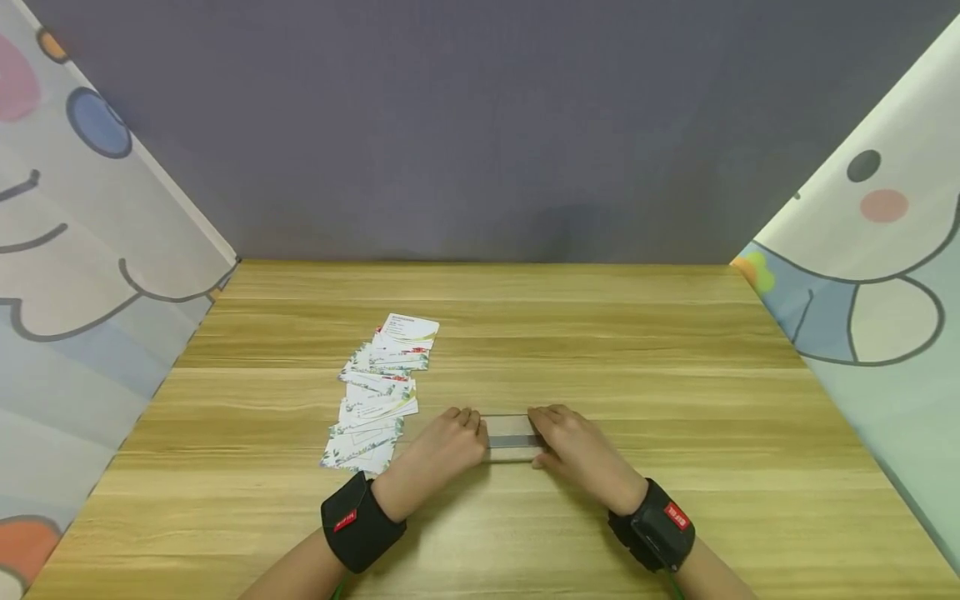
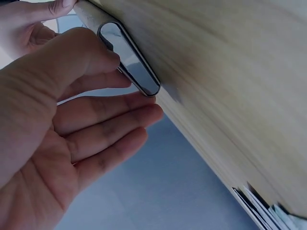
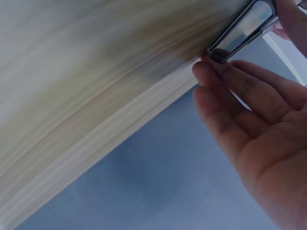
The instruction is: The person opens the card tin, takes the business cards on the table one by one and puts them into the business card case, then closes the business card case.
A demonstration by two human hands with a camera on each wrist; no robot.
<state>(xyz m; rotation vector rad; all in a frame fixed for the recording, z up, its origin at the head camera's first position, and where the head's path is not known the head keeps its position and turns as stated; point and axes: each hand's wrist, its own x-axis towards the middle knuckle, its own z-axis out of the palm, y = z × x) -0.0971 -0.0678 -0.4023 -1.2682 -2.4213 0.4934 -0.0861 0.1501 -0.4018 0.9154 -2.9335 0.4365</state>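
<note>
A flat beige card case [image 1: 512, 439] with a grey stripe lies low over the table, between both hands. My left hand [image 1: 448, 446] holds its left end, thumb on the near side and fingertips along the far edge. At the other end my right hand [image 1: 583, 452] grips it the same way. Seen from the left wrist, the shiny metal end [image 2: 129, 57] of the case has a narrow wedge shape, and the lower fingers extend past it. In the right wrist view the metal-edged case [image 3: 242, 31] sits by the fingertips.
Left of the hands, white printed cards [image 1: 375, 408] overlap in a loose column on the wooden table [image 1: 637, 333]. A grey panel [image 1: 480, 133] stands behind the table. Cartoon-printed cloths [image 1: 847, 250] hang along both sides.
</note>
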